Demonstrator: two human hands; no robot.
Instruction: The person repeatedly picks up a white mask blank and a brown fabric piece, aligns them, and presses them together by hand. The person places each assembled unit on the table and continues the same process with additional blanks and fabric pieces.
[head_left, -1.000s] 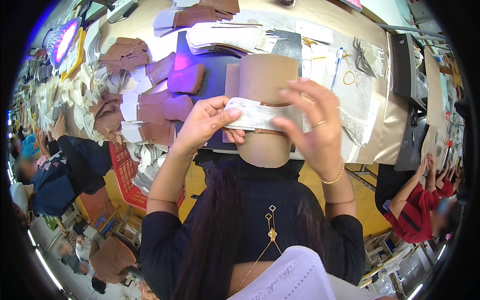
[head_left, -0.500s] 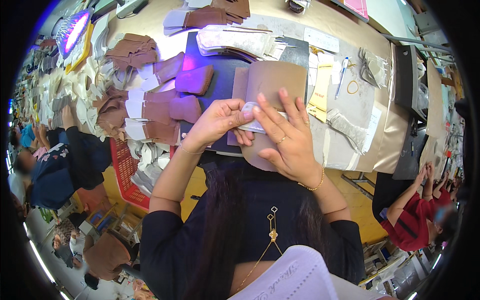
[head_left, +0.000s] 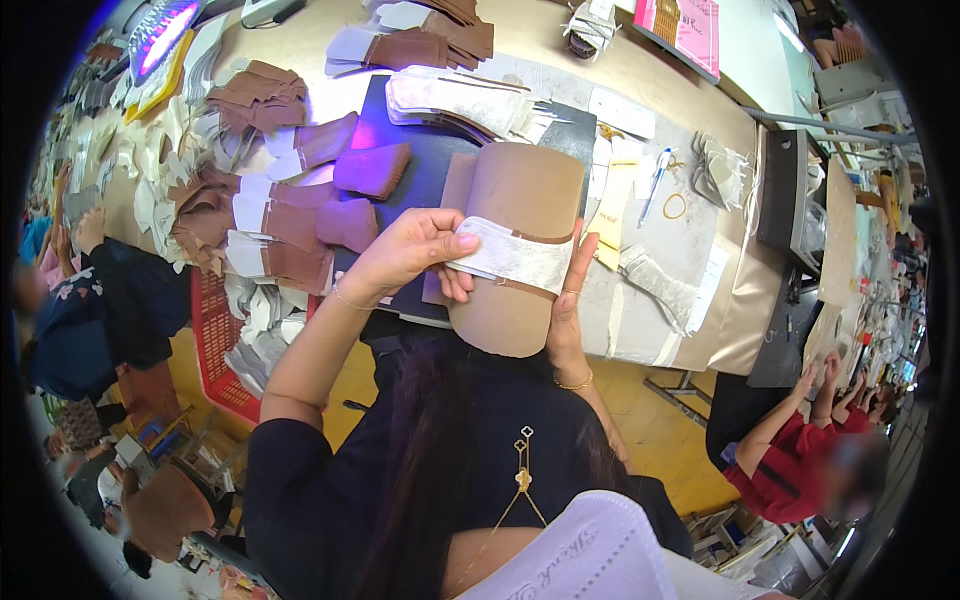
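A brown, smoothly curved block (head_left: 525, 185) lies before me on a dark board (head_left: 560, 130). Across its middle runs a whitish, waisted leather-like piece (head_left: 520, 257) with brown edges showing above and below. At its left end, my left hand (head_left: 425, 255) pinches the piece, thumb on top and fingers curled beneath. My right hand (head_left: 572, 300) rests against the right side of the block, its fingers stretched upward along the end of the piece. Part of that hand is hidden behind the block.
Stacked whitish pieces (head_left: 460, 100) lie beyond the block. Brown and white pieces (head_left: 285, 215) are piled left, above a red basket (head_left: 222, 345). To the right are a yellow card (head_left: 614, 215), a pen (head_left: 655, 183) and a loose whitish piece (head_left: 660, 285). Co-workers sit on both sides.
My right hand has moved off the top of the block to its right side, uncovering the whitish piece. My left hand still pinches the left end.
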